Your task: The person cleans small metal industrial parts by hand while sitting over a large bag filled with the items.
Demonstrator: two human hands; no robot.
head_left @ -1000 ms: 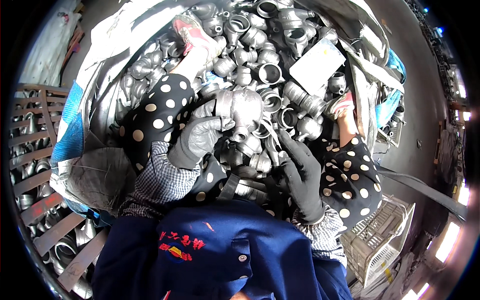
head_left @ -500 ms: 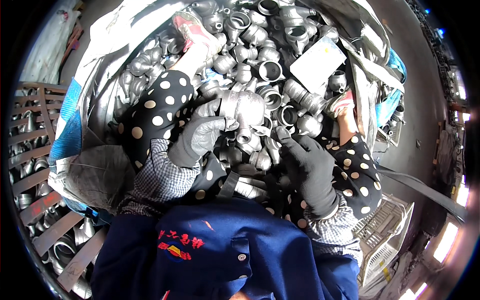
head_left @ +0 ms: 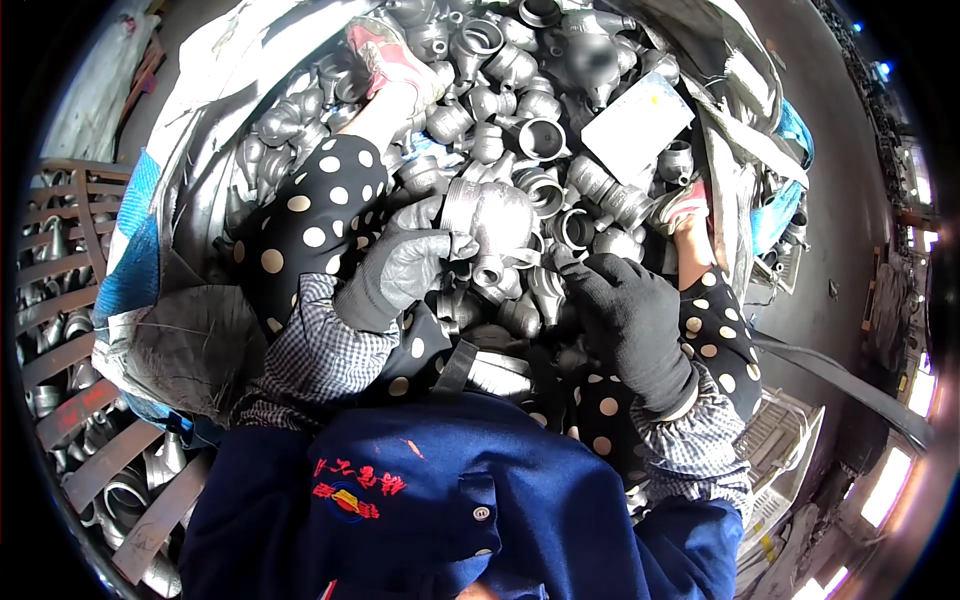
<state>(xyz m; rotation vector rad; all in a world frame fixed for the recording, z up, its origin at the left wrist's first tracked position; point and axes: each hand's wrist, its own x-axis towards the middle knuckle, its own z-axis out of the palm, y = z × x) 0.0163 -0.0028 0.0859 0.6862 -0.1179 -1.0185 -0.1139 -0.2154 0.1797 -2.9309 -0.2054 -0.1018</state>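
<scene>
My left hand (head_left: pixel 402 262), in a grey glove, is closed round the threaded collar of a grey metal casting (head_left: pixel 502 218). The casting has a rounded body and a short round spout (head_left: pixel 488 270) that faces me. To the right of it is my right hand (head_left: pixel 632 322), also gloved, with its fingers curled in and its thumb up. Whatever lies between those fingers, if anything, is hidden. Under both hands spreads a heap of similar castings (head_left: pixel 541 138), many with open round mouths.
A large white woven sack (head_left: pixel 745 85) with blue straps surrounds the heap and my legs. A white card (head_left: pixel 638 128) rests on the castings. A slatted metal crate (head_left: pixel 85 350) of castings stands at left; a pale plastic crate (head_left: pixel 785 455) is at right.
My right hand has shifted slightly right, its back turning more upward and its fingers curling in. The left hand and its casting have hardly moved.
</scene>
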